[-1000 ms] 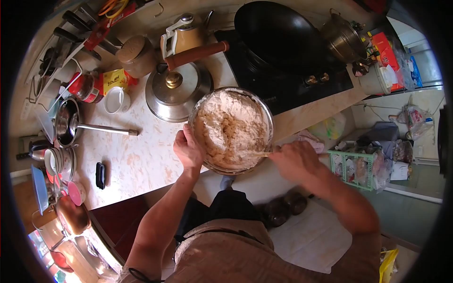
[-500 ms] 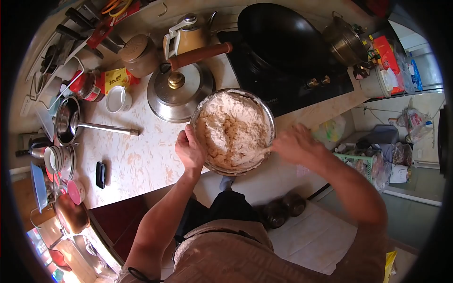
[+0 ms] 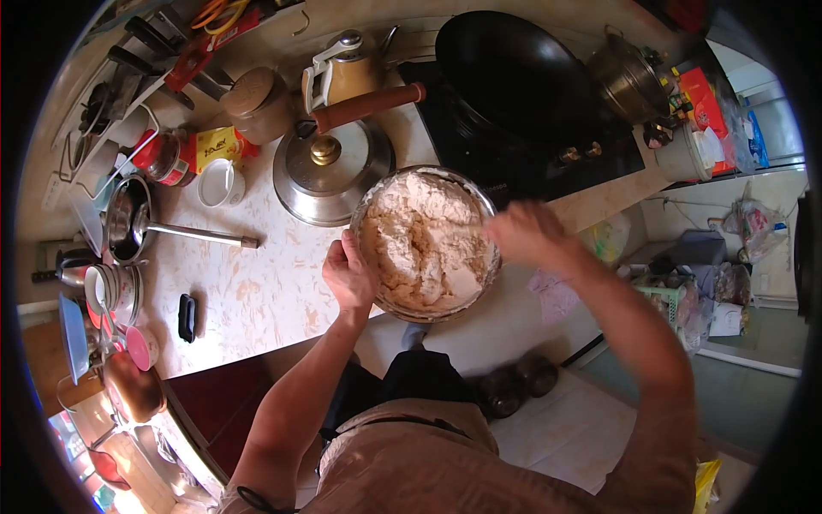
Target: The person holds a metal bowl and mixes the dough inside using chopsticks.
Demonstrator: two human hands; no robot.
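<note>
Clamped in left grip (image 3: pixel 349 278): metal bowl (image 3: pixel 424 318) of floury dough (image 3: pixel 418 244). Clamped in right grip (image 3: pixel 524 235): pale stick (image 3: pixel 467 230), blurred. On marbled bench (image 3: pixel 248 287): brass-knobbed lid (image 3: pixel 342 182). On cooktop (image 3: pixel 518 178): wok (image 3: pixel 518 73).

A marbled countertop (image 3: pixel 248 291) (brightly lit at lower left) tops a dark-red cabinet (image 3: pixel 224 396) near pale flooring (image 3: pixel 552 441).

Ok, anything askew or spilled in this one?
The metal bowl extends past the front edge of the counter in this view, looking slightly precarious, though the left hand grips it. No obvious spill shows.
</note>
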